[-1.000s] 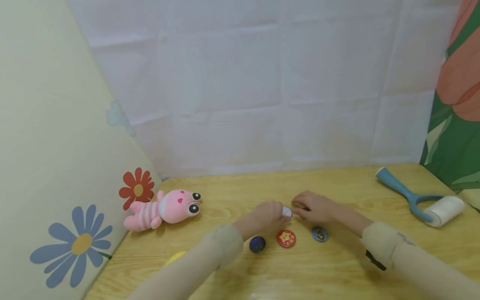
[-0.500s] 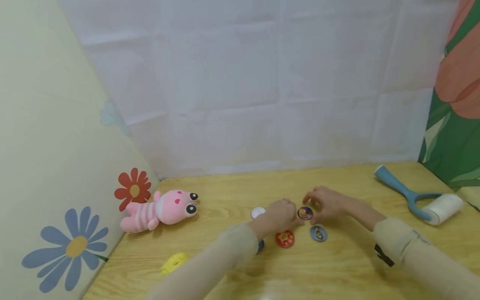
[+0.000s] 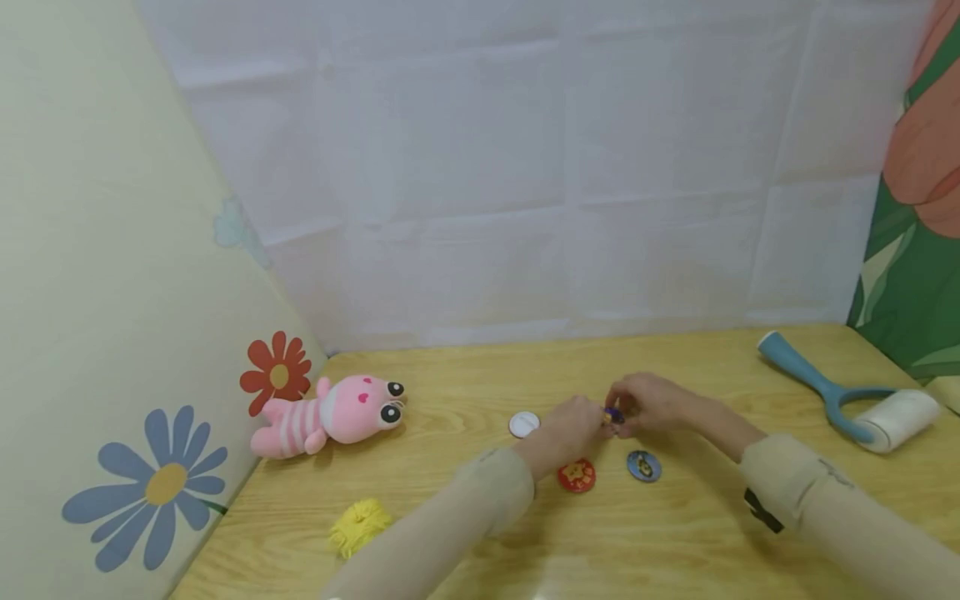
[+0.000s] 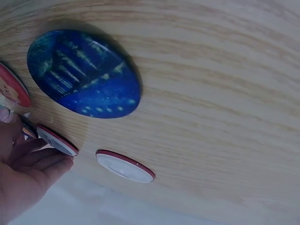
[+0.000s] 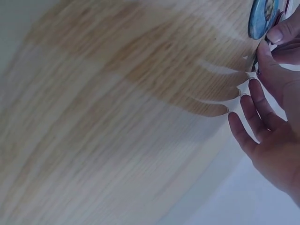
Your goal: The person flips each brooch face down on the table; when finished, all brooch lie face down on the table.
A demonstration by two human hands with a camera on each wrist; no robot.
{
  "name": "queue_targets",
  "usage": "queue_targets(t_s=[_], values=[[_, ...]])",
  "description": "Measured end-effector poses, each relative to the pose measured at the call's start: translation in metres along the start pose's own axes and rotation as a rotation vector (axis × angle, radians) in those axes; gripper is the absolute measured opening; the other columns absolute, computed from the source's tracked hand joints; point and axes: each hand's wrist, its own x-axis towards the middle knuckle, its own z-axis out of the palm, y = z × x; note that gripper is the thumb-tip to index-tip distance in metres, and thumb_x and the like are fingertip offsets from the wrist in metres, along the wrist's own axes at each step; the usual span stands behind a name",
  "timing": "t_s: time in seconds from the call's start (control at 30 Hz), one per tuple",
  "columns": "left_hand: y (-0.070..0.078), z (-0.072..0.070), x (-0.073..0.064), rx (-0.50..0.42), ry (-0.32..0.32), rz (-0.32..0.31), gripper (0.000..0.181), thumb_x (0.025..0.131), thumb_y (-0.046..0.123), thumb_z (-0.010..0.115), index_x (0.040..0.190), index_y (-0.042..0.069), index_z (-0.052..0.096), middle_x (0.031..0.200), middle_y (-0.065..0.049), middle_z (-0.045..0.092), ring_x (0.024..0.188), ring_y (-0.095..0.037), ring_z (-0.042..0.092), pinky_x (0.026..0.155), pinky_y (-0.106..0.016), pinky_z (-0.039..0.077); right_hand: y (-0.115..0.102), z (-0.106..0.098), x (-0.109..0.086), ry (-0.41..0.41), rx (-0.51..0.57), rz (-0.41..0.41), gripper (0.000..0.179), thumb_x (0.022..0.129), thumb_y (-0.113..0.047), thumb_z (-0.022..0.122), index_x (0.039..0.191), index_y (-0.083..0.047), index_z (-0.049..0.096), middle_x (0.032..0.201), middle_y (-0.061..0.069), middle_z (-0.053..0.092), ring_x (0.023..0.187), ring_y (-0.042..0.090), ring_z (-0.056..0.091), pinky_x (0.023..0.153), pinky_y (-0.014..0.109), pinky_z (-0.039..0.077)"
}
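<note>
- We note the dark badge (image 3: 613, 415), flat half a second ago, now tilted, inward of the table's (image 3: 450, 383) far edge.
- Left hand (image 3: 573, 425) and right hand (image 3: 654, 404) pinch it together; we judge pickup underway.

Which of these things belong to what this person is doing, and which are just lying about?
Seemingly part of the job:
purplish badge, between left hand and right hand
white badge
red badge
light-blue badge
dark-blue badge, clearest from the left wrist

Apparently just lying about:
pink striped plush toy
yellow fluffy bundle
blue-handled roller
</note>
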Motion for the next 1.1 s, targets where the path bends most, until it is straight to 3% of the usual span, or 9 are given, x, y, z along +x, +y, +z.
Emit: queue_targets(t_s=[0.23, 0.43, 0.6, 0.77, 0.97, 1.1], values=[[0.0051, -0.0034, 0.0043, 0.072, 0.049, 0.065, 0.019, 0.096, 0.025, 0.063, 0.087, 0.01, 0.07, 0.073, 0.001, 0.065, 0.063, -0.009, 0.055, 0.054, -0.019, 0.048, 0.001, -0.0004, -0.0011, 0.018, 0.003, 0.073, 0.026, 0.072, -0.017, 0.085, 0.089, -0.008, 0.068, 0.083, -0.002, 0.064, 0.077, 0.014, 0.058, 0.074, 0.034, 0.051], [0.0084, -0.0067, 0.0048, 0.134, -0.021, 0.056, 0.016, 0.097, 0.024, 0.061, 0.095, 0.011, 0.07, 0.082, -0.001, 0.067, 0.071, -0.009, 0.06, 0.06, -0.016, 0.051, -0.005, -0.0004, 0.0014, 0.026, -0.072, 0.093, 0.027, 0.069, -0.016, 0.086, 0.089, -0.007, 0.07, 0.085, 0.0, 0.063, 0.077, 0.016, 0.057, 0.073, 0.035, 0.052], [0.0085, -0.0051, 0.0039, 0.158, -0.031, 0.06, 0.017, 0.098, 0.026, 0.06, 0.093, 0.012, 0.069, 0.082, 0.0, 0.066, 0.071, -0.009, 0.06, 0.06, -0.016, 0.05, -0.0071, 0.0029, 0.0, 0.01, -0.053, 0.062, 0.023, 0.072, -0.011, 0.083, 0.09, -0.005, 0.07, 0.08, -0.002, 0.066, 0.069, 0.01, 0.057, 0.066, 0.028, 0.051], [0.0075, -0.0033, 0.004, 0.173, -0.007, 0.084, 0.018, 0.098, 0.025, 0.06, 0.089, 0.013, 0.07, 0.079, 0.0, 0.066, 0.07, -0.01, 0.06, 0.059, -0.018, 0.05, -0.0048, 0.0061, -0.0016, 0.03, -0.058, 0.028, 0.024, 0.073, -0.01, 0.082, 0.093, -0.003, 0.071, 0.085, 0.002, 0.069, 0.074, 0.014, 0.062, 0.071, 0.031, 0.055], [0.0075, -0.0029, 0.0039, 0.166, -0.018, 0.063, 0.018, 0.098, 0.026, 0.06, 0.093, 0.013, 0.071, 0.084, 0.0, 0.069, 0.074, -0.011, 0.063, 0.062, -0.018, 0.052, -0.0037, 0.0083, -0.0027, 0.053, -0.039, 0.036, 0.023, 0.073, -0.01, 0.082, 0.092, -0.003, 0.071, 0.086, 0.004, 0.07, 0.078, 0.018, 0.065, 0.075, 0.035, 0.056], [0.0073, -0.0029, 0.0041, 0.176, 0.0, 0.085, 0.016, 0.097, 0.025, 0.062, 0.089, 0.013, 0.07, 0.081, 0.0, 0.068, 0.073, -0.011, 0.063, 0.061, -0.018, 0.052, -0.0043, 0.0092, -0.0044, 0.065, -0.016, 0.038, 0.021, 0.073, -0.008, 0.082, 0.091, -0.004, 0.07, 0.084, 0.002, 0.07, 0.077, 0.017, 0.064, 0.075, 0.035, 0.056]])
